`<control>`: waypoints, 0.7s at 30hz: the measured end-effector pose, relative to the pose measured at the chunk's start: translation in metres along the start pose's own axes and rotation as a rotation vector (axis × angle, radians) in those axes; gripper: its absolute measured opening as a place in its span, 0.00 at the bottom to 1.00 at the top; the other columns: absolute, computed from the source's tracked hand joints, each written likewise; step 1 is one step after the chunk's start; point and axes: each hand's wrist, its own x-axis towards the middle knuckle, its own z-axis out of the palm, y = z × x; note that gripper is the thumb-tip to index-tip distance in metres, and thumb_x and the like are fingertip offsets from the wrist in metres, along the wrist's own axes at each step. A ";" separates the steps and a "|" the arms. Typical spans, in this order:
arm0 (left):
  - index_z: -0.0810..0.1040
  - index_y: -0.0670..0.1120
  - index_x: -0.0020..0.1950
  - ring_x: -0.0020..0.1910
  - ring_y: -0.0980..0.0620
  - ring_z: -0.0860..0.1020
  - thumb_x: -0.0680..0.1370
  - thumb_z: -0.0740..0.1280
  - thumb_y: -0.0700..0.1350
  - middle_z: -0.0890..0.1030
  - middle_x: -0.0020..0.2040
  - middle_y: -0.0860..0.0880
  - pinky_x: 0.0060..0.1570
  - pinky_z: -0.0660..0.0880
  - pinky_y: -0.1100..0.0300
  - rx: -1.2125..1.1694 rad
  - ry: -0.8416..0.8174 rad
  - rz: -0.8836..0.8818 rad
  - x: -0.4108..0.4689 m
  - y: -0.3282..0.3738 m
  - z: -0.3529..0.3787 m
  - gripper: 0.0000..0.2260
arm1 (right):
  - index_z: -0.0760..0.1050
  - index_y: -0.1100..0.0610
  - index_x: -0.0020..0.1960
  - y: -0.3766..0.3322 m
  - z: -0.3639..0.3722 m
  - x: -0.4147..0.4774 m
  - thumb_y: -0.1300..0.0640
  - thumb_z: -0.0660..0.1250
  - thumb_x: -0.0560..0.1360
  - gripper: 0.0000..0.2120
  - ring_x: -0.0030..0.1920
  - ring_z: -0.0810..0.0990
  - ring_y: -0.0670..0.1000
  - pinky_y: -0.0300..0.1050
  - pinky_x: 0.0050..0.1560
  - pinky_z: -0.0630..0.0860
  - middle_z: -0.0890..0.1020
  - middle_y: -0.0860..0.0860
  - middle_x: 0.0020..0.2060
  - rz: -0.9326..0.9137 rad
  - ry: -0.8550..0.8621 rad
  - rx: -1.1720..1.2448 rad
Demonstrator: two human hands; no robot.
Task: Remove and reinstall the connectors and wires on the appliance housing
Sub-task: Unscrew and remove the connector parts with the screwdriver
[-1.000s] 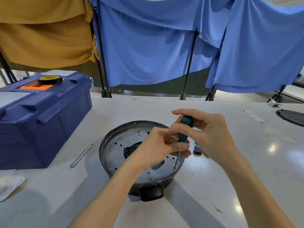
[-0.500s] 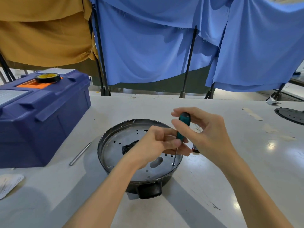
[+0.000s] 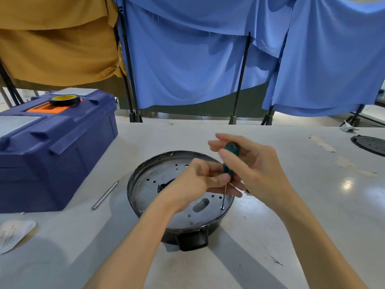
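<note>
The round appliance housing (image 3: 166,207) sits on the pale surface (image 3: 291,226) directly beneath both hands; its dull, perforated metal plate faces up inside a glossy black rim. The right hand (image 3: 256,170) pinches the teal screwdriver (image 3: 230,157) by its handle; the left hand (image 3: 193,184) grips it lower down. The thin shaft stands near upright, its tip on a screw (image 3: 222,207) at the plate's right edge.
</note>
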 end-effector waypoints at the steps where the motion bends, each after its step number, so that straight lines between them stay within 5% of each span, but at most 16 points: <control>1: 0.84 0.44 0.51 0.50 0.41 0.83 0.79 0.65 0.37 0.85 0.49 0.42 0.53 0.78 0.58 -0.015 -0.008 0.000 -0.001 -0.001 -0.002 0.08 | 0.80 0.52 0.59 0.000 -0.002 0.001 0.52 0.68 0.77 0.12 0.54 0.83 0.45 0.42 0.56 0.79 0.85 0.43 0.49 -0.009 -0.039 0.024; 6: 0.84 0.44 0.48 0.44 0.44 0.85 0.71 0.75 0.37 0.86 0.46 0.45 0.45 0.80 0.62 -0.021 0.168 0.042 0.000 -0.006 0.005 0.07 | 0.82 0.53 0.48 0.003 0.005 0.002 0.51 0.74 0.70 0.09 0.48 0.84 0.44 0.44 0.53 0.81 0.86 0.44 0.44 0.010 0.241 -0.096; 9: 0.84 0.45 0.47 0.43 0.45 0.85 0.74 0.70 0.35 0.86 0.44 0.45 0.44 0.79 0.63 -0.017 0.131 0.029 0.003 -0.006 0.008 0.07 | 0.77 0.52 0.40 0.004 0.016 -0.002 0.48 0.77 0.67 0.11 0.43 0.83 0.46 0.43 0.48 0.80 0.85 0.47 0.39 0.013 0.430 -0.185; 12: 0.83 0.42 0.51 0.46 0.41 0.84 0.78 0.64 0.34 0.85 0.46 0.43 0.51 0.79 0.57 0.020 0.019 0.002 0.003 -0.003 0.004 0.09 | 0.77 0.52 0.40 0.002 0.008 -0.001 0.46 0.75 0.69 0.12 0.40 0.82 0.46 0.37 0.42 0.77 0.83 0.46 0.35 -0.020 0.326 -0.142; 16: 0.83 0.40 0.53 0.49 0.40 0.83 0.80 0.63 0.35 0.85 0.48 0.41 0.55 0.78 0.55 -0.005 -0.031 -0.005 0.000 -0.004 0.000 0.09 | 0.83 0.54 0.54 -0.001 -0.004 -0.001 0.57 0.70 0.76 0.08 0.51 0.83 0.42 0.38 0.53 0.79 0.86 0.44 0.47 -0.078 0.119 -0.046; 21: 0.84 0.44 0.52 0.47 0.43 0.84 0.72 0.73 0.36 0.85 0.47 0.45 0.49 0.79 0.60 0.021 0.053 0.037 0.005 -0.002 0.001 0.10 | 0.83 0.56 0.41 -0.001 0.010 -0.003 0.47 0.76 0.66 0.13 0.46 0.84 0.48 0.51 0.59 0.77 0.86 0.46 0.39 -0.029 0.424 -0.197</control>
